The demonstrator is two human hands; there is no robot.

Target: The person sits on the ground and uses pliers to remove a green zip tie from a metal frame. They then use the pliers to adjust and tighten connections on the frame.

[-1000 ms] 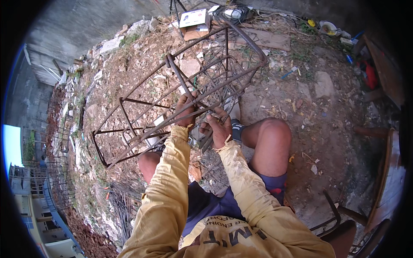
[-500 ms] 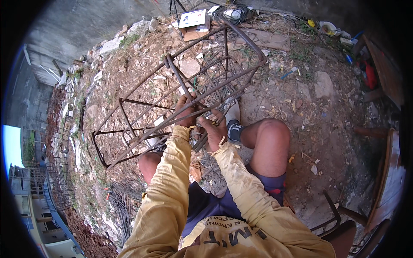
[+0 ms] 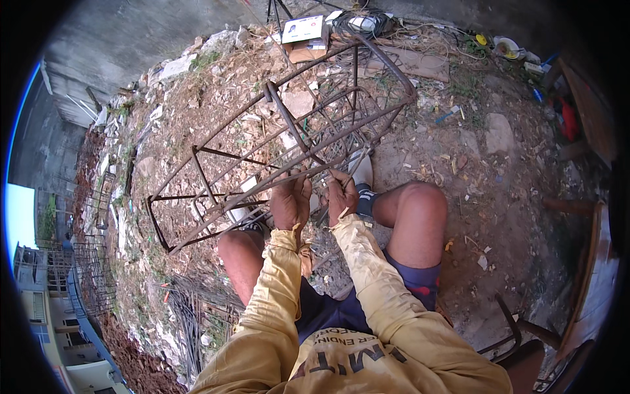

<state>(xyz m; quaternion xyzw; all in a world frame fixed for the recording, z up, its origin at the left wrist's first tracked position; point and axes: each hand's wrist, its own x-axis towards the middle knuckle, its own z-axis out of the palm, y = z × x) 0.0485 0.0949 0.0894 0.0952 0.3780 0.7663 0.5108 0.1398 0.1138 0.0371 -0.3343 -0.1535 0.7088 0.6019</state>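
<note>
A rusty rebar cage (image 3: 223, 139), made of long steel bars joined by bent rectangular stirrups, lies aslant in front of my knees. My left hand (image 3: 291, 202) is at its near lower bar, with the fingers curled and close together. Just to the right, my right hand (image 3: 340, 196) has thumb and fingers pinched at the same bar, close to where a stirrup (image 3: 287, 118) meets it. Whatever is between the fingers of either hand is too small or hidden to make out. Both forearms are in yellow sleeves.
Stony, littered ground surrounds the cage. A cardboard box (image 3: 306, 49) and a coil of black cable (image 3: 362, 25) are by the far wall. Thin rods (image 3: 186, 322) lie at the lower left. Wooden furniture (image 3: 590, 262) stands at the right. My knees flank my arms.
My left hand has drawn back from among the bars to the near side of the cage. My right hand has turned more upright and moved slightly right. The view has shifted a little.
</note>
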